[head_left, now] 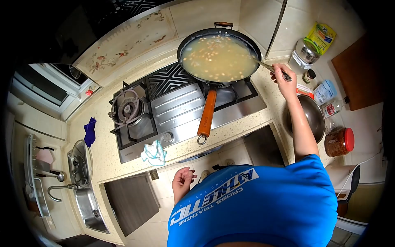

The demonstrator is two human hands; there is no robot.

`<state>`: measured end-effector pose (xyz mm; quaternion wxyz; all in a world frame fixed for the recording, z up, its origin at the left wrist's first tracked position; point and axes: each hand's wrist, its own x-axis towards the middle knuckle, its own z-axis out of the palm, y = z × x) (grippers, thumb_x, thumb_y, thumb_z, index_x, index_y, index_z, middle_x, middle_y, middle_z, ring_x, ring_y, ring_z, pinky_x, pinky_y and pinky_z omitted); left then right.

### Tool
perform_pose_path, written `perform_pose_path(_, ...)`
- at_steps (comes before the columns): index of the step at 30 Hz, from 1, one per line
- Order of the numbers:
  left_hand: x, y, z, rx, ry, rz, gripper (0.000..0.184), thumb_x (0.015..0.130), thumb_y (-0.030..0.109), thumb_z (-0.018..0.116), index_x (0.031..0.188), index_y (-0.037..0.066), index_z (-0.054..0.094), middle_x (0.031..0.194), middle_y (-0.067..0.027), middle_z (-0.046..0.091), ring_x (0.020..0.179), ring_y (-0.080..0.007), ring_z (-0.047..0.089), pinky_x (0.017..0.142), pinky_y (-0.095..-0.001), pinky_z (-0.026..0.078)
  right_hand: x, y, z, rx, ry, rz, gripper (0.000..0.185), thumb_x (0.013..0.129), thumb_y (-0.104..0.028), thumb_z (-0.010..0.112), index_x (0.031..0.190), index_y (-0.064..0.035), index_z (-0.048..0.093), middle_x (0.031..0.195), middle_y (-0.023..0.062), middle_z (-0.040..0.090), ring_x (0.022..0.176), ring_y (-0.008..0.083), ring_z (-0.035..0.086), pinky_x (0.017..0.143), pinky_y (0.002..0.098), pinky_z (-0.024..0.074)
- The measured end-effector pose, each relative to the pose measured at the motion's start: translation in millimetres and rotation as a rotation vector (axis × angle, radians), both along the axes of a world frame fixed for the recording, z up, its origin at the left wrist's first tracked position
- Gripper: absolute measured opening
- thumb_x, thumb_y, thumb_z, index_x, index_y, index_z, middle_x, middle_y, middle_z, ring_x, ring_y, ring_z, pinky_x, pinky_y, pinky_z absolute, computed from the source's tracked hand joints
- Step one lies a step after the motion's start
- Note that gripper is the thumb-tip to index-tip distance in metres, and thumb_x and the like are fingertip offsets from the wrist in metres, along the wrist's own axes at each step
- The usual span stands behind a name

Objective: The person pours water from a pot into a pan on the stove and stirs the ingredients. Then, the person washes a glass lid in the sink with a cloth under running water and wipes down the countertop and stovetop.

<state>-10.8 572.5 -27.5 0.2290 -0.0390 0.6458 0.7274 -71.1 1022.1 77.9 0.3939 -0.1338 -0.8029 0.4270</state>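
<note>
My right hand [284, 80] is closed around the handle of a long metal cooking utensil [265, 65]. The far end of this utensil dips into the right side of a large black wok [181, 66], where cloudy liquid hides its head. Pale beans or nuts float in the yellowish broth [218, 57]. The wok rests over the right burner, its wooden handle [208, 111] pointing towards me. Low in front of the counter, my left hand [183, 181] hangs with loosely curled fingers and holds nothing.
A gas stove [177, 107] has its left burner [128, 108] uncovered. A crumpled cloth [154, 153] lies at the stove's front edge. Under my right forearm sits a metal bowl [310, 117], beside a red-lidded jar [339, 142]. A sink [90, 208] is at the left.
</note>
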Motion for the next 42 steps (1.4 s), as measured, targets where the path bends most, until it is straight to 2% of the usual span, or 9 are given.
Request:
perform_pose_path(2, -0.2, 0.6, -0.2, -0.006, 0.001, -0.004, 0.023, 0.087, 0.011, 0.055, 0.108, 0.002, 0.052, 0.092, -0.0064, 0.063, 0.079, -0.013, 0.061, 0.068, -0.0219, 0.045, 1.2, -2.7, 6.6, -0.2, -0.042, -0.013, 0.025, 0.088, -0.022, 0.052, 0.09, 0.0014, 0.062, 0.069, 0.0063, 0.062, 0.056, 0.0106, 0.057, 0.051, 0.0212, 0.0462)
perform_pose_path(8, -2.8, 3.5, -1.5, -0.001, 0.0, -0.032, 0.023, 0.087, 0.011, 0.055, 0.108, 0.002, 0.051, 0.093, -0.0066, 0.063, 0.079, -0.0133, 0.061, 0.068, -0.0223, 0.045, 3.4, -7.6, 14.1, -0.446, -0.1, 0.053, 0.029, 0.088, -0.024, 0.05, 0.09, 0.0024, 0.061, 0.069, 0.0092, 0.062, 0.055, 0.0109, 0.058, 0.05, 0.0209, 0.0464)
perform_pose_path(13, -3.2, 3.8, -2.8, 0.011, -0.003, -0.041, 0.023, 0.087, 0.011, 0.055, 0.108, 0.001, 0.052, 0.092, -0.0066, 0.063, 0.079, -0.0134, 0.061, 0.069, -0.0224, 0.045, 3.2, -20.0, 15.8, -0.507, -0.138, 0.098, 0.03, 0.087, -0.026, 0.05, 0.092, 0.0012, 0.061, 0.069, 0.0107, 0.063, 0.053, 0.0123, 0.059, 0.048, 0.0212, 0.0474)
perform_pose_path(15, -3.2, 3.6, -3.9, 0.014, -0.003, -0.043, 0.023, 0.087, 0.011, 0.055, 0.108, 0.001, 0.052, 0.092, -0.0064, 0.062, 0.079, -0.0133, 0.061, 0.069, -0.0224, 0.045, 3.9, -22.2, 17.0, -0.565, -0.225, 0.099, 0.031, 0.09, -0.025, 0.044, 0.097, 0.0014, 0.059, 0.073, 0.0103, 0.064, 0.058, 0.0128, 0.061, 0.05, 0.021, 0.0468)
perform_pose_path(21, -2.4, 2.4, -1.8, 0.015, -0.001, -0.038, 0.024, 0.087, 0.012, 0.056, 0.108, 0.002, 0.052, 0.091, -0.0057, 0.062, 0.079, -0.0131, 0.061, 0.068, -0.0222, 0.045, 3.8, -15.2, 6.5, -0.814, -0.16, 0.173, 0.035, 0.088, -0.029, 0.046, 0.096, 0.0027, 0.058, 0.071, 0.0142, 0.064, 0.056, 0.0158, 0.062, 0.05, 0.0212, 0.049)
perform_pose_path(27, -1.7, 1.1, -0.5, 0.0, -0.006, -0.031, 0.023, 0.087, 0.012, 0.055, 0.108, 0.002, 0.052, 0.092, -0.0059, 0.063, 0.079, -0.013, 0.061, 0.069, -0.0222, 0.045, 4.9, -13.0, 6.1, -0.917, -0.125, 0.233, 0.036, 0.087, -0.029, 0.046, 0.097, 0.0035, 0.057, 0.074, 0.0155, 0.064, 0.058, 0.0167, 0.063, 0.052, 0.022, 0.0501)
perform_pose_path(35, 0.2, -0.1, -1.1, 0.014, 0.003, -0.014, 0.022, 0.087, 0.011, 0.055, 0.108, 0.002, 0.052, 0.092, -0.0061, 0.063, 0.079, -0.0129, 0.061, 0.069, -0.0221, 0.045, 2.9, -22.5, 26.5, -0.806, -0.012, 0.204, 0.035, 0.087, -0.027, 0.047, 0.098, 0.0045, 0.057, 0.076, 0.0159, 0.064, 0.061, 0.0159, 0.062, 0.055, 0.0215, 0.0495)
perform_pose_path(39, 0.4, 0.9, -0.8, 0.001, -0.002, 0.004, 0.023, 0.087, 0.011, 0.056, 0.107, 0.002, 0.052, 0.091, -0.0057, 0.063, 0.078, -0.0122, 0.061, 0.068, -0.0217, 0.044, -0.6, -26.3, 39.7, -0.59, 0.108, 0.132, 0.034, 0.089, -0.027, 0.047, 0.099, 0.0042, 0.058, 0.077, 0.0147, 0.064, 0.062, 0.0144, 0.062, 0.055, 0.0214, 0.0488)
perform_pose_path(42, 1.3, 1.0, -0.8, -0.004, -0.006, 0.021, 0.022, 0.087, 0.011, 0.056, 0.107, 0.002, 0.052, 0.09, -0.0054, 0.063, 0.078, -0.0119, 0.061, 0.068, -0.0215, 0.044, -8.4, -19.9, 40.3, -0.279, 0.233, 0.121, 0.028, 0.089, -0.022, 0.052, 0.101, 0.0016, 0.06, 0.077, 0.0092, 0.064, 0.066, 0.011, 0.059, 0.057, 0.0206, 0.047)
